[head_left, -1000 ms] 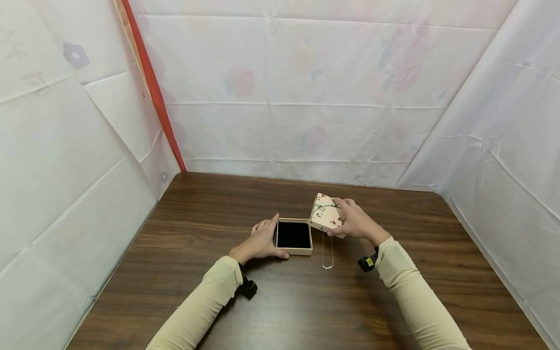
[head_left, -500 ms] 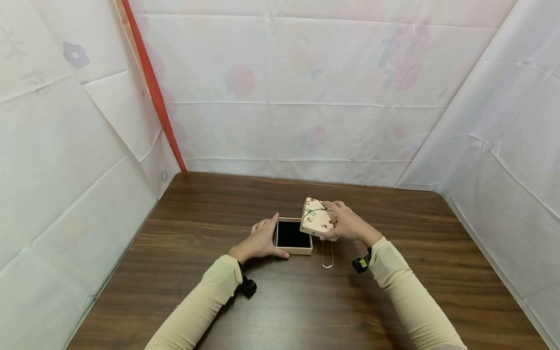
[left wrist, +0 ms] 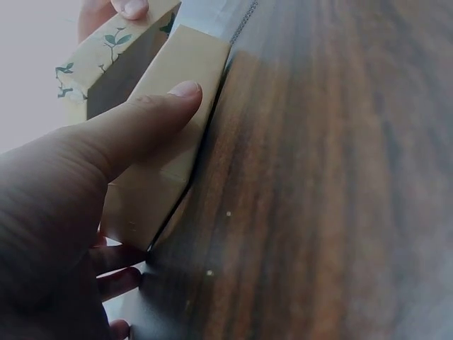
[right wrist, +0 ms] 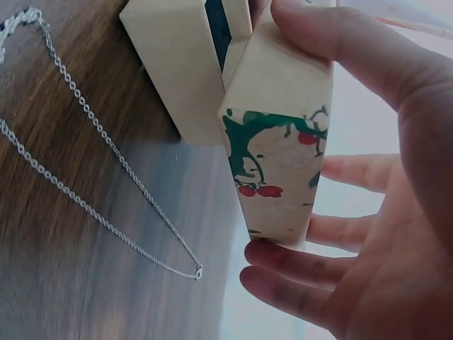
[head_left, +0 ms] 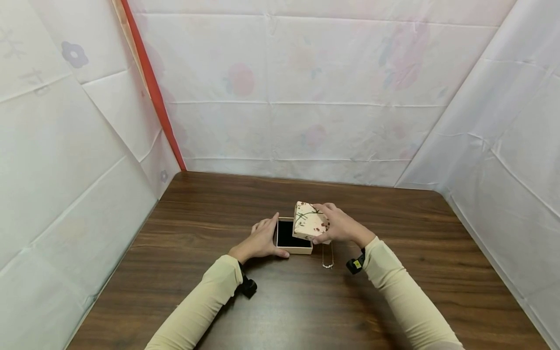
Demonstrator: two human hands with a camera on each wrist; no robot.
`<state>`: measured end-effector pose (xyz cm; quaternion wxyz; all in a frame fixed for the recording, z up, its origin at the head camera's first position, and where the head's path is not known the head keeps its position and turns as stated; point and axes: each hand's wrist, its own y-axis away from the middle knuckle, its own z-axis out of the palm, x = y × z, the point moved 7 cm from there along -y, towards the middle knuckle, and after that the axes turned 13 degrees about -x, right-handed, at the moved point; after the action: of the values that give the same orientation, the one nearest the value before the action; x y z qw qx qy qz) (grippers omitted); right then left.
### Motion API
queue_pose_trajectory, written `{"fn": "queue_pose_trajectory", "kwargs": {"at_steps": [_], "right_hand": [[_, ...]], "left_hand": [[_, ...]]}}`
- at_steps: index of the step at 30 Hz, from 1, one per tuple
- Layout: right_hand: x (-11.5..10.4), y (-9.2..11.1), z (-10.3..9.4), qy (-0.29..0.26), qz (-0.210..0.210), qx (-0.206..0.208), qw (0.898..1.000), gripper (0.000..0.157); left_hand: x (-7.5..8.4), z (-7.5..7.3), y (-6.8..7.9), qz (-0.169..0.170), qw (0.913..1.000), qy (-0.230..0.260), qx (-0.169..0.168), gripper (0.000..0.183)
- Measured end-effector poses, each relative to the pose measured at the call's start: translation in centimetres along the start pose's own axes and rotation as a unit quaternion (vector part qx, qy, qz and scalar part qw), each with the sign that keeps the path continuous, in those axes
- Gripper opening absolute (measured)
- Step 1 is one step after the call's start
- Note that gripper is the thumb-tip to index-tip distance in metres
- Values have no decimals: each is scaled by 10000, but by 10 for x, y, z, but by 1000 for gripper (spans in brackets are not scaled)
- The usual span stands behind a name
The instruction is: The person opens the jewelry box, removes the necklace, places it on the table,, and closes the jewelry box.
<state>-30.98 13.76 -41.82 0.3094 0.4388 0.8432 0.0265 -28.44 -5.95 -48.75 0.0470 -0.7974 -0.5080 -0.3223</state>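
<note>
A small cream box base [head_left: 299, 251] with a black lining stands on the table. My left hand [head_left: 262, 241] grips it from the left, the thumb along its front wall [left wrist: 195, 60] in the left wrist view. Held by my right hand [head_left: 343, 228], the flower-patterned lid [head_left: 309, 222] is tilted above the right part of the base and hides some of the lining. In the right wrist view, my thumb and fingers span the lid [right wrist: 276, 78]. A thin silver chain necklace [right wrist: 86, 110] lies on the table right of the base, its beaded pendant [head_left: 327, 266] toward me.
The dark wood-grain table [head_left: 280, 311] is bounded by white patterned sheets [head_left: 280, 131] at the back and both sides. A red strip [head_left: 157, 102] runs down the back left corner. Each wrist wears a small black camera [head_left: 355, 264].
My right hand has carried the lid leftward and slightly nearer, from beside the box base to over its right part. The left hand, the base and the necklace have stayed in place.
</note>
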Motion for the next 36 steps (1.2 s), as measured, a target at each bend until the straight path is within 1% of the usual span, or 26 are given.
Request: {"fn": "queue_pose_trajectory", "kwargs": {"at_steps": [5, 8, 16, 23, 33, 36], "right_hand": [[-5, -4, 4, -23, -88, -115, 9999, 104], [-6, -5, 6, -59, -69, -210, 9997, 104], [-14, -9, 10, 89, -137, -319, 9994, 102], [-20, -12, 13, 126, -297, -312, 9990, 100], [-20, -16, 21, 76, -327, -383, 9987, 99], [-20, -19, 22, 63, -264, -388, 9989, 100]], "left_hand": [[0, 1, 0, -53, 10000, -11, -57, 126], [0, 1, 0, -45, 10000, -15, -63, 126], [-2, 0, -2, -70, 10000, -11, -34, 126], [-2, 0, -2, -93, 9999, -36, -31, 127], [-1, 2, -2, -96, 9999, 53, -33, 127], [-1, 2, -2, -74, 9999, 74, -19, 127]]}}
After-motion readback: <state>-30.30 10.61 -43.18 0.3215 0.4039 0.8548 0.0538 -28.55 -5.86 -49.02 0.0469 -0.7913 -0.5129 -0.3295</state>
